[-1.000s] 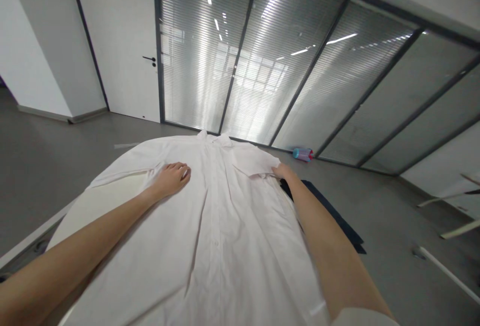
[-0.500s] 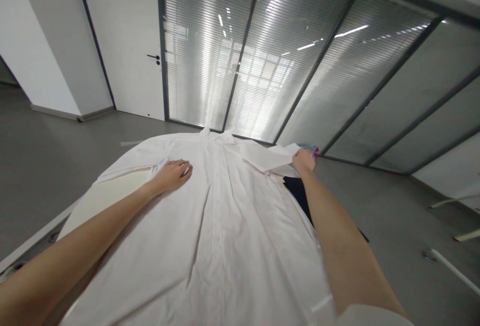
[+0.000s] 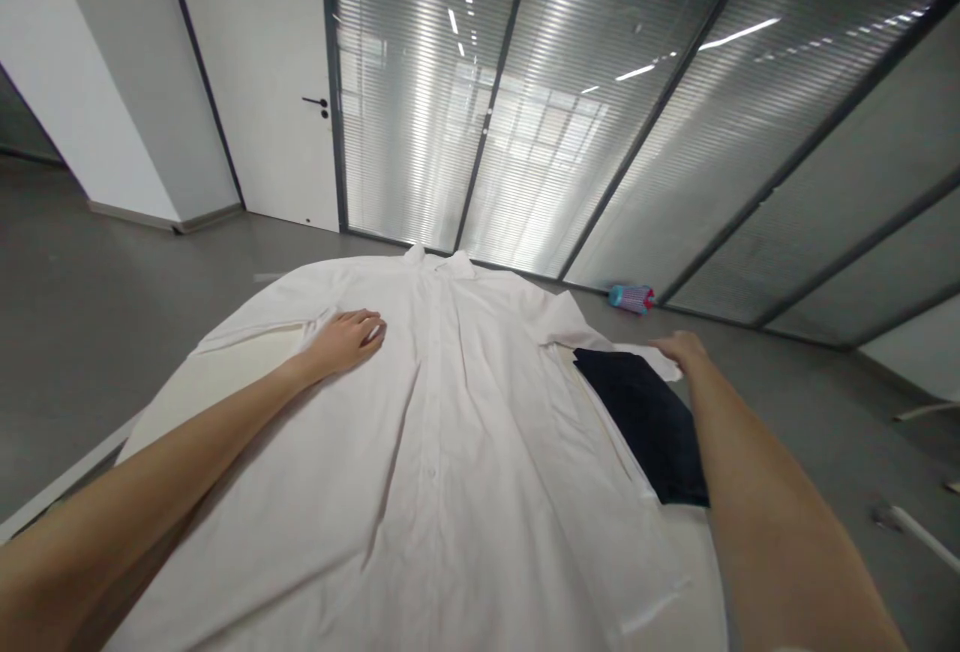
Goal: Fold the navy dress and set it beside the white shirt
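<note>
A white button-up shirt [image 3: 480, 452] lies spread front side up, its collar at the far end and its button placket running down the middle. My left hand [image 3: 346, 340] rests on the left chest of the shirt, fingers lying on the cloth and slightly bent. Out at the right, my right hand [image 3: 681, 347] pinches the end of the shirt's right sleeve [image 3: 574, 324], holding it out past the table edge. Dark folded cloth [image 3: 637, 422] lies beside the shirt, just below that sleeve.
A pale table top [image 3: 247, 364] shows beneath the shirt. On the grey floor stands a blue and pink item [image 3: 631, 298] by the glass partition [image 3: 420, 132]. A white door [image 3: 262, 82] is at the back left, and a pale bar [image 3: 926, 537] at the right.
My right hand has moved right and slightly down with the sleeve, straightening it outward. More of the dark cloth now shows. My left hand has stayed on the shirt.
</note>
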A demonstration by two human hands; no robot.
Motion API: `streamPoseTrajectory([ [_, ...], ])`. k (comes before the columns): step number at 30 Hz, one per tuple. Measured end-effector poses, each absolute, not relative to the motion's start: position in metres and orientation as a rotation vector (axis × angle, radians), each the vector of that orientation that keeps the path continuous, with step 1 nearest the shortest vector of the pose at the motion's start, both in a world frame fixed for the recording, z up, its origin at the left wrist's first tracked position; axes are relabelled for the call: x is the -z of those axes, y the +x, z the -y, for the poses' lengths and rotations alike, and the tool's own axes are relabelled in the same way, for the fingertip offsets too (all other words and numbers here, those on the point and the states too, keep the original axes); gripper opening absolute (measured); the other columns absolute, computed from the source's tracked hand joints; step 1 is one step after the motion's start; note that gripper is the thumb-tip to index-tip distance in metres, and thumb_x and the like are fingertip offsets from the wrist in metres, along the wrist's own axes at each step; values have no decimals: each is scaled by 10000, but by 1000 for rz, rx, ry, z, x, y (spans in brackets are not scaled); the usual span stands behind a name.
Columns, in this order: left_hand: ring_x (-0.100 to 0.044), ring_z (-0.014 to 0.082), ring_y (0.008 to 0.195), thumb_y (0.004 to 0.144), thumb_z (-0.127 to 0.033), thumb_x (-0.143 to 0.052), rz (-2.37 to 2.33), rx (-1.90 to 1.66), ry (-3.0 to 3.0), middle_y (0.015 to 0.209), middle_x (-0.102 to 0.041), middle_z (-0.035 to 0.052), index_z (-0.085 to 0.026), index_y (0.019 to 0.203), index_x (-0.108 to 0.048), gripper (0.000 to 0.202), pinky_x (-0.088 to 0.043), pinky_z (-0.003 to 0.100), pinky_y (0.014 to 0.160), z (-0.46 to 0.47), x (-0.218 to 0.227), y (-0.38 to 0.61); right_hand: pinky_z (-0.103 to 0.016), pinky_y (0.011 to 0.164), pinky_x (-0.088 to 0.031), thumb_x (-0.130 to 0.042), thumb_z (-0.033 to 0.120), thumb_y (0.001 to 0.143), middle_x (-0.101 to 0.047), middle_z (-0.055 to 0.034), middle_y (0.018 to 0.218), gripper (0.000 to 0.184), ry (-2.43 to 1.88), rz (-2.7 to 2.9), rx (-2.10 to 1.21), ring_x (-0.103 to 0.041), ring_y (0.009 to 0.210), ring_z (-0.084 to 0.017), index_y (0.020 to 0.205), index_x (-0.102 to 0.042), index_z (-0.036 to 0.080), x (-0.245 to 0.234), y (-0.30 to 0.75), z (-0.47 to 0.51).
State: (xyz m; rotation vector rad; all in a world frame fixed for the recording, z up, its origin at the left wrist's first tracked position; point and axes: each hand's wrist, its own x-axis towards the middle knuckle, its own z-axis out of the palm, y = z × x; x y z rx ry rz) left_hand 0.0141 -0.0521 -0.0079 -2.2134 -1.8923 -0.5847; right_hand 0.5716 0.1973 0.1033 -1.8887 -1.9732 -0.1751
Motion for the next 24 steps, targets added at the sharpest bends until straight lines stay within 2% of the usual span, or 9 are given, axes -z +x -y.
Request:
streamPoseTrajectory([
  [2,-614,286,1162,982,-340,-411,1862,588,-2231,1259,-662,156,-163,1154,-689,372,-452,427,1038,61,5,14,-434,823,-518,-623,199,822,-698,-252,970,289,-1949,1964,126,-684,935,-342,1030,-724,25,-102,548,-189],
  [5,-632,286,1116,970,-336,-435,1859,492,-2272,1222,-679,138,-185,1141,-700,350,-473,424,999,95,-1,12,-315,860,-512,-588,201,847,-731,-123,1036,248,-1723,2149,-12,-691,919,-232,1048,-720,140,-105,504,-146],
  [10,-629,279,1154,952,-402,-489,1928,427,-2328,1273,-673,98,-252,1131,-728,334,-482,417,1001,201,-14,13,-273,655,-485,-605,301,852,-709,-43,761,142,-1266,2633,-415,-643,684,-189,819,-705,205,-90,469,-5],
  [13,-617,277,1197,887,-482,-613,1914,460,-2437,1331,-654,53,-340,1256,-684,402,-486,387,1026,273,-22,21,-296,650,-506,-677,381,835,-699,-39,810,205,-1248,2687,-643,-641,686,-198,972,-719,234,-76,485,77],
  [16,-620,302,1199,793,-519,-715,1882,481,-2518,1378,-627,33,-433,1370,-593,596,-529,380,980,331,-24,29,-349,853,-547,-716,447,829,-675,-70,1112,523,-1096,2736,-851,-667,946,-227,1319,-627,288,-66,513,136],
  [18,-638,303,1165,778,-507,-732,1905,518,-2508,1349,-644,37,-457,1394,-563,641,-554,370,939,357,-21,33,-398,980,-515,-749,488,801,-609,-96,1281,682,-1050,2758,-850,-617,1139,-264,1428,-546,314,-58,530,161],
  [19,-648,298,1141,787,-493,-727,1936,554,-2483,1319,-658,42,-457,1385,-573,618,-562,362,922,366,-17,34,-418,1014,-499,-748,491,803,-588,-102,1318,695,-1058,2744,-806,-591,1192,-277,1441,-534,318,-53,537,170],
  [21,-668,284,1083,822,-471,-695,2011,668,-2406,1238,-684,55,-437,1325,-634,508,-573,347,887,380,-11,36,-447,1022,-494,-702,468,845,-606,-104,1285,596,-1105,2649,-670,-585,1195,-285,1405,-573,309,-40,546,184],
  [24,-681,264,1020,869,-457,-643,2125,826,-2299,1150,-687,69,-382,1207,-715,353,-576,336,868,391,-4,38,-469,967,-516,-623,425,899,-661,-91,1124,374,-1144,2467,-479,-621,1081,-281,1242,-670,280,-19,549,196],
])
